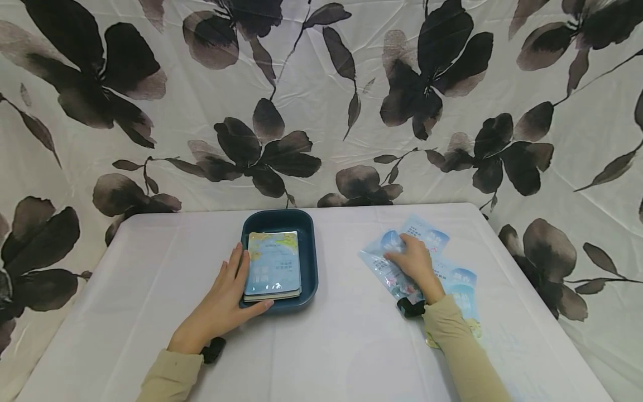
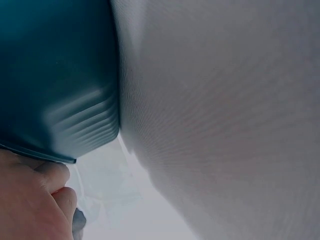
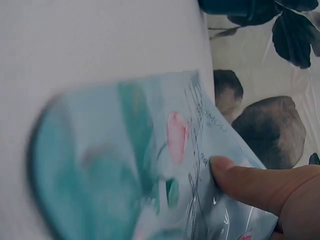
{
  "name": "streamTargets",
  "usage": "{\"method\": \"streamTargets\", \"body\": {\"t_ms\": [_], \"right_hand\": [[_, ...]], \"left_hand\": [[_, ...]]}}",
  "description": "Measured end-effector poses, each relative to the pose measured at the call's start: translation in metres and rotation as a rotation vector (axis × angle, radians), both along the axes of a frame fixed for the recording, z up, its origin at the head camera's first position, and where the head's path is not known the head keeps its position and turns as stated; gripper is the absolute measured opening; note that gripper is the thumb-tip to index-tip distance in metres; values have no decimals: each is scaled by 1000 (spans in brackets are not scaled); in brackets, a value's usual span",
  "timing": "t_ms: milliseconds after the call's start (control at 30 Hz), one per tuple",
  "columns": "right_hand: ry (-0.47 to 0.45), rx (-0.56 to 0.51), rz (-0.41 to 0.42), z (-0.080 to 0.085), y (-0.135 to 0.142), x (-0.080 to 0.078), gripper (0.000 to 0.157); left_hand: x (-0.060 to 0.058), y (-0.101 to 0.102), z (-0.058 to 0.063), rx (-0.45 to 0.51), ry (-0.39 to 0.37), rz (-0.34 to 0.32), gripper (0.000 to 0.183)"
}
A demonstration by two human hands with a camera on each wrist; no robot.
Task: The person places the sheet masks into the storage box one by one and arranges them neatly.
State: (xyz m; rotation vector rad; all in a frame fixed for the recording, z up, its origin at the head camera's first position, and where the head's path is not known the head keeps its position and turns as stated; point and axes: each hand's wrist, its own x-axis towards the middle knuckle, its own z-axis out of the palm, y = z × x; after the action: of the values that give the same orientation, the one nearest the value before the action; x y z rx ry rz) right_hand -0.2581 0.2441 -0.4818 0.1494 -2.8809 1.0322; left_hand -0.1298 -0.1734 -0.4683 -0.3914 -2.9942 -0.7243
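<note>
A dark teal tray [image 1: 310,262] stands left of centre with a small stack of blue-covered booklets [image 1: 273,265] in it. My left hand [image 1: 226,296] rests at the tray's near left corner, its fingers straight along the left side and the thumb spread across the near edge. In the left wrist view the hand [image 2: 35,200] touches the tray's rim [image 2: 37,152]. My right hand [image 1: 414,262] pinches a shiny, printed plastic packet [image 1: 384,268]. The thumb lies on the packet [image 3: 175,130] in the right wrist view; the other fingers are mostly hidden there.
More light blue packets [image 1: 462,279] lie under and beside my right hand and forearm, some overlapping. A white cloth [image 1: 321,357] covers the table, whose far edge meets a flower-patterned curtain [image 1: 311,111].
</note>
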Motion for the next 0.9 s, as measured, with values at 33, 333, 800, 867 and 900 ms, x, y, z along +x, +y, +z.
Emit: {"method": "streamTargets", "body": {"t_ms": [33, 333, 800, 867, 900], "right_hand": [[7, -17, 0, 0, -2, 0, 65], [-15, -155, 4, -6, -22, -3, 47], [-165, -459, -43, -11, -42, -5, 65], [-154, -494, -35, -13, -43, -5, 72], [-149, -512, -32, -14, -43, -5, 74]], "left_hand": [[0, 0, 0, -2, 1, 1, 120], [0, 0, 0, -7, 1, 7, 119], [0, 0, 1, -8, 5, 1, 118], [0, 0, 1, -7, 4, 1, 118], [0, 0, 0, -6, 3, 1, 118]]}}
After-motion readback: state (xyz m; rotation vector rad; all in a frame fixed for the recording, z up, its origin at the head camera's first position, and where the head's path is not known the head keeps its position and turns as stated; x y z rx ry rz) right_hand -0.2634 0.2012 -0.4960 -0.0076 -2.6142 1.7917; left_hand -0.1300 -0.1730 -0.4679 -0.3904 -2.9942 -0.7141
